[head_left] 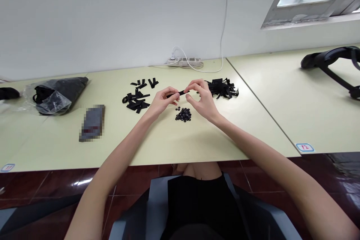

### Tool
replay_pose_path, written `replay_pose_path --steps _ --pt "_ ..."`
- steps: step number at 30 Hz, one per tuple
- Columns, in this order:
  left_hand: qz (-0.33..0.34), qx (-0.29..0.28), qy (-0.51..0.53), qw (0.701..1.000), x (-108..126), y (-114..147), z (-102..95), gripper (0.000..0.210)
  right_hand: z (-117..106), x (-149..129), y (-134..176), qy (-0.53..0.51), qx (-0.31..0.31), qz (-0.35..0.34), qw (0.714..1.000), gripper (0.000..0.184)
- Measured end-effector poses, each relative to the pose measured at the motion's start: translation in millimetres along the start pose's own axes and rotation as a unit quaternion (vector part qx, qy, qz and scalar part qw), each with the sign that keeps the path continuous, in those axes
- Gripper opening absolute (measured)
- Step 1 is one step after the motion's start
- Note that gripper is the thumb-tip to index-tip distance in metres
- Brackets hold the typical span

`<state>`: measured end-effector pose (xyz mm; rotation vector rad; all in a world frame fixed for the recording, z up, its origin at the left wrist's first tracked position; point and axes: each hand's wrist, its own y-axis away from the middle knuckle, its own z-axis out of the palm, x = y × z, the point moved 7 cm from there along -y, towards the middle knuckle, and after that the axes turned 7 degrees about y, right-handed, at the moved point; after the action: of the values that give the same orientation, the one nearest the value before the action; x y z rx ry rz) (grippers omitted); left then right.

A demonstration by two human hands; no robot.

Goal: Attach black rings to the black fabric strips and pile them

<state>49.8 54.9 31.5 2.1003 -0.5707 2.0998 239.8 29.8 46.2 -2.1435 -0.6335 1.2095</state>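
Observation:
A short black strap (182, 92) is pinched in my left hand (162, 100), its free end pointing right. Beside that end, my right hand (204, 100) has its thumb and index finger curved and apart; whether a fingertip touches the strap I cannot tell. Just below both hands lies a small heap of black rings (184, 115), with a few loose ones at its upper left. Black strap pieces (137, 101) are scattered left of my left hand. Behind my right hand, partly covered by it, is a denser pile of black straps (224, 88).
A power strip (185, 62) with a white cable (224, 26) sits against the wall. On the left are a plastic bag (60, 95) of black items and a blurred dark flat object (92, 123). A black frame-like object (332, 63) lies on the right table.

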Motion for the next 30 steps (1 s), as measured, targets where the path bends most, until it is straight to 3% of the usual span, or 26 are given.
replay_pose_path --steps 3,6,10,16,30 --pt "-0.001 -0.001 -0.005 1.0 -1.4 -0.6 1.1 0.048 4.2 -0.8 2.3 0.073 -0.019 -0.007 0.997 0.015" --pt "0.0 -0.017 -0.003 1.0 -4.2 -1.1 4.4 0.049 14.8 2.8 4.8 0.076 -0.101 0.008 0.992 0.024" --pt "-0.006 -0.037 -0.004 0.999 -6.8 -0.2 8.5 0.049 20.7 10.1 7.6 0.07 -0.156 0.055 0.984 0.026" --pt "-0.019 -0.047 -0.002 0.999 -8.8 2.3 15.2 0.053 21.5 11.4 8.1 0.109 -0.187 0.059 0.974 0.025" --pt "-0.058 -0.015 0.011 0.998 -15.6 4.7 16.8 0.057 30.3 16.1 10.6 0.111 -0.229 0.07 0.964 0.019"
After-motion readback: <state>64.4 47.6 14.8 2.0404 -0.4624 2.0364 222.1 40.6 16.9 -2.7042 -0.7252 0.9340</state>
